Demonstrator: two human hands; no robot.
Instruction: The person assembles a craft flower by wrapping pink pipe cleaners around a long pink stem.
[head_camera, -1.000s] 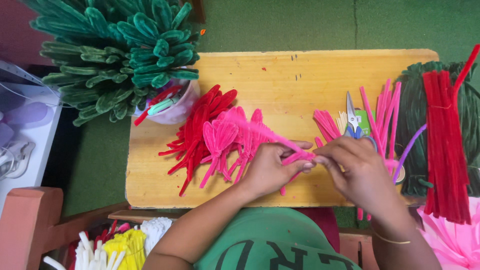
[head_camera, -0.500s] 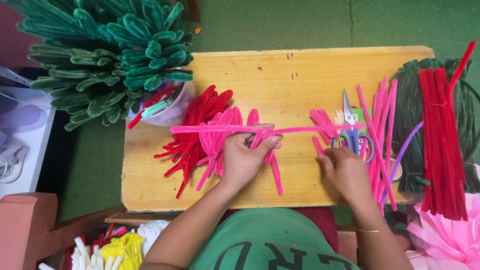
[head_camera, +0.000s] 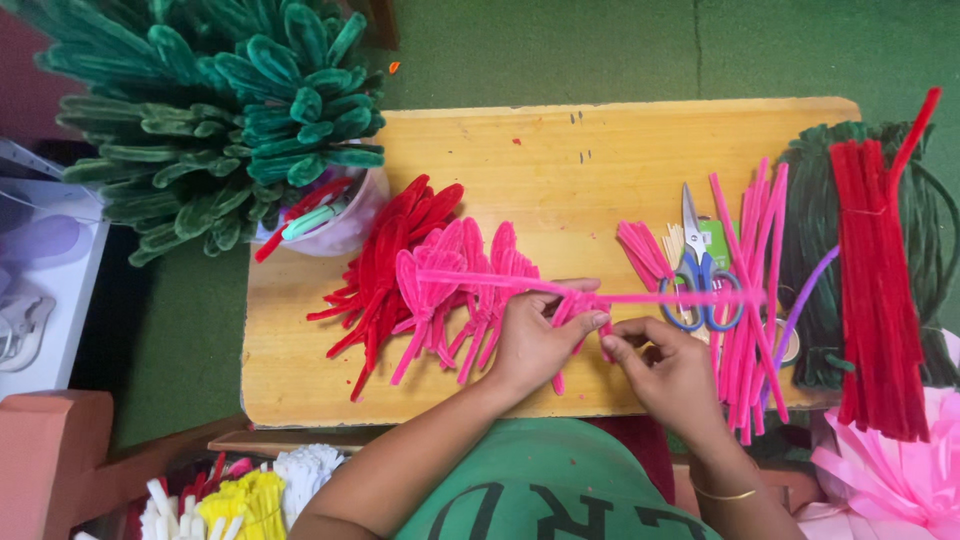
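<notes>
Here both hands meet near the front edge of the wooden counter (head_camera: 560, 170). The left hand (head_camera: 535, 340) is clamped on a pink stem (head_camera: 640, 297), a long fuzzy wire stretched level across the board from the pink loops (head_camera: 450, 290) on the left to the scissors (head_camera: 697, 270) on the right. Its fingers also hold short pink pieces bunched under the stem. The right hand (head_camera: 670, 370) sits just beside it, fingertips pinched together at the same spot on the stem. Red loops (head_camera: 385, 260) lie fanned out next to the pink ones. A sheaf of straight pink stems (head_camera: 755, 300) lies right of the scissors, then a dark green bundle (head_camera: 820, 250) and a red bundle (head_camera: 880, 290). A green fuzzy tree (head_camera: 220, 110) stands at the far left corner.
</notes>
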